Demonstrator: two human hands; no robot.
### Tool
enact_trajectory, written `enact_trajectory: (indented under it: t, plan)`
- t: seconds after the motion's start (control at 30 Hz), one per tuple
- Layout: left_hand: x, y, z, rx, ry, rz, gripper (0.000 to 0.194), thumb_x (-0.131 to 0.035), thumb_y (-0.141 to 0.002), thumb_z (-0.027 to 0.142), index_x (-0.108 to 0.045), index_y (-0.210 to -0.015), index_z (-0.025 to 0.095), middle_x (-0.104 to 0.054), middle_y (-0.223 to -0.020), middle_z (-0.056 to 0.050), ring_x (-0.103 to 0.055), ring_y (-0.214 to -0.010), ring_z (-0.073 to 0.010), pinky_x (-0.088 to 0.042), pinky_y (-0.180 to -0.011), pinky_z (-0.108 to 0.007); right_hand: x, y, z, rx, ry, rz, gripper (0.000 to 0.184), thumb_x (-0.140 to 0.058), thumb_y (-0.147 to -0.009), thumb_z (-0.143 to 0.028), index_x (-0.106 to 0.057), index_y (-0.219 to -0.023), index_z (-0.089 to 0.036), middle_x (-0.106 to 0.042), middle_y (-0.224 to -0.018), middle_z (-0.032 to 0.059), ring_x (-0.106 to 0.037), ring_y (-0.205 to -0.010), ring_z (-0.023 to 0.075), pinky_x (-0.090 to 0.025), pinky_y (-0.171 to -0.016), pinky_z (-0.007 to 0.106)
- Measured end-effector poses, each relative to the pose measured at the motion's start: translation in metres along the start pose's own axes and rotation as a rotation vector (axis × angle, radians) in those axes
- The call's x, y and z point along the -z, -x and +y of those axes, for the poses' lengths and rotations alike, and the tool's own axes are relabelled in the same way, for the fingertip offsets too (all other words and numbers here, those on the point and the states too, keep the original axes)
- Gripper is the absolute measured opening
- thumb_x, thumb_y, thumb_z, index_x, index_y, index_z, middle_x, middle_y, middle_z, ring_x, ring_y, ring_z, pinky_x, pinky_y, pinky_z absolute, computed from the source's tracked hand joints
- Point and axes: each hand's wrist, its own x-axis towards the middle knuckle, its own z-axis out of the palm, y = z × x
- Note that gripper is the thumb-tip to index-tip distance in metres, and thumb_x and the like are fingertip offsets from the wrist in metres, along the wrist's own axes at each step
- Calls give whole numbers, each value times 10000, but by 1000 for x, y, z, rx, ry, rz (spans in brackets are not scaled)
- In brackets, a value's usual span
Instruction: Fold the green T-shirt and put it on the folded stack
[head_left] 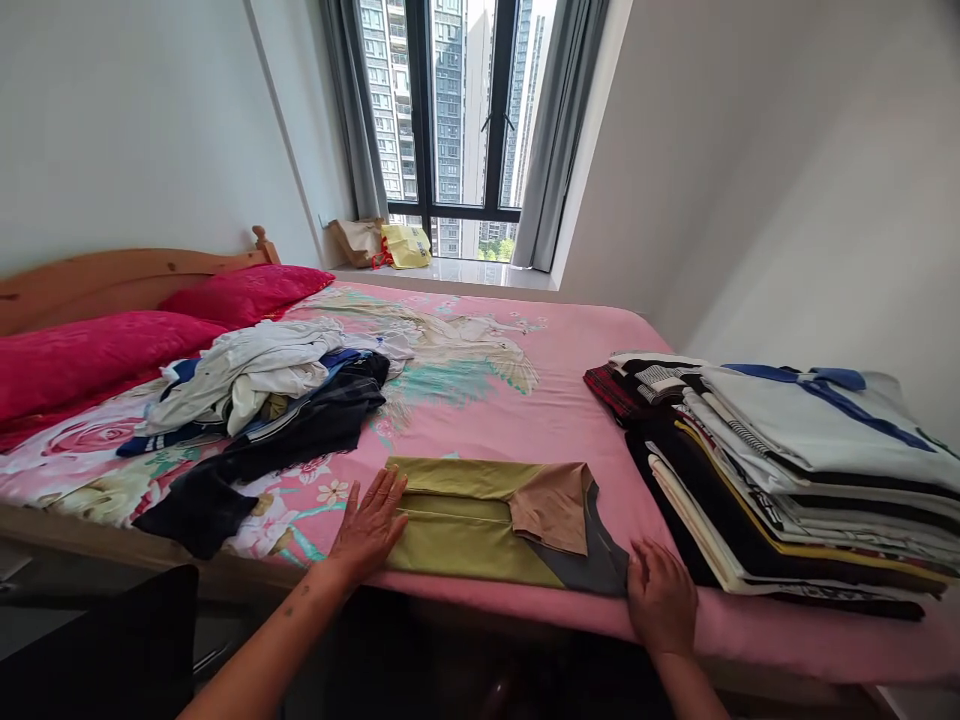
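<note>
A partly folded T-shirt (450, 545) lies near the front edge of the bed. Olive green covers most of it, with a brown sleeve (551, 510) folded over and dark grey at its right end. My left hand (371, 525) is flat on the shirt's left end, fingers stretched out and nothing in them. At the opposite end, my right hand (664, 590) rests with fingers slightly bent and apart, its thumb side touching the grey edge. Just beyond it stands a tall stack of folded clothes (787, 480) in white, black and yellow.
A loose heap of white and dark clothes (277, 390) lies on the left of the pink bedspread (570, 340). Behind it are red pillows (247, 290) and a wooden headboard (135, 275). Bags (405, 245) sit on the windowsill. A black object (97, 640) stands at lower left.
</note>
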Motion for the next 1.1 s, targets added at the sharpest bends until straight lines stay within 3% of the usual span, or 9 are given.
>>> enact_trajectory:
  t: [0.1, 0.2, 0.27, 0.37, 0.47, 0.63, 0.8, 1.1]
  plan:
    - [-7, -2, 9, 53, 40, -182, 593, -360, -864, 480, -306, -1405, 243, -275, -1500, -64, -193, -1388, -248, -31, -1107, -541, -2, 0, 2, 1, 8, 16, 359, -381, -880, -341, -634, -983, -107, -643, -1023, 141, -531, -1037, 247, -354, -958, 419]
    - [-6, -7, 3, 247, 62, -135, 590, -327, -876, 468, -319, -1393, 182, -316, -1481, -94, -273, -1359, -210, -202, -1104, -426, -2, 0, 1, -5, 8, 31, 345, -391, -874, -326, -636, -974, -105, -642, -1026, 143, -535, -1033, 246, -352, -963, 420]
    - [0, -10, -7, 411, 43, -82, 546, -244, -901, 434, -412, -1321, 129, -449, -1381, -143, -406, -1275, -218, -331, -1030, -377, -2, 0, 1, -11, 2, 32, 333, -398, -867, -316, -636, -977, -111, -639, -1036, 139, -533, -1037, 247, -351, -965, 423]
    - [7, -16, -16, 556, 7, -120, 592, -137, -905, 433, -584, -1094, 95, -619, -1119, -204, -572, -1070, -304, -425, -888, -448, 0, 0, 0, -23, -11, 35, 308, -412, -855, -296, -635, -975, -122, -641, -1036, 123, -527, -1044, 239, -344, -974, 419]
    - [6, -25, -14, 626, -10, -178, 629, -162, -881, 486, -638, -968, 84, -647, -1022, -239, -596, -1005, -363, -421, -842, -502, 2, 1, -1, -32, -27, 48, 290, -421, -851, -286, -636, -965, -126, -644, -1028, 114, -525, -1043, 231, -339, -978, 412]
    - [-1, -43, -8, 674, 22, -235, 692, -204, -840, 570, -661, -956, 63, -641, -1045, -269, -569, -1049, -404, -392, -866, -524, 4, -1, -3, -45, -45, 52, 262, -440, -853, -271, -634, -960, -131, -644, -1026, 112, -526, -1043, 228, -345, -975, 407]
    - [2, -50, -18, 618, 128, -275, 641, -214, -832, 572, -670, -938, 133, -665, -1049, -206, -602, -1014, -352, -442, -811, -437, 3, -3, -3, -64, -59, 74, 240, -449, -849, -259, -633, -959, -150, -639, -1050, 103, -524, -1057, 230, -341, -986, 411]
    - [1, -55, -22, 594, 305, -211, 564, -341, -777, 598, -679, -806, 147, -691, -941, -200, -607, -953, -383, -443, -783, -437, 8, -7, -8, -116, -71, 55, 229, -457, -841, -234, -630, -977, -169, -630, -1076, 84, -510, -1083, 227, -325, -1004, 418]
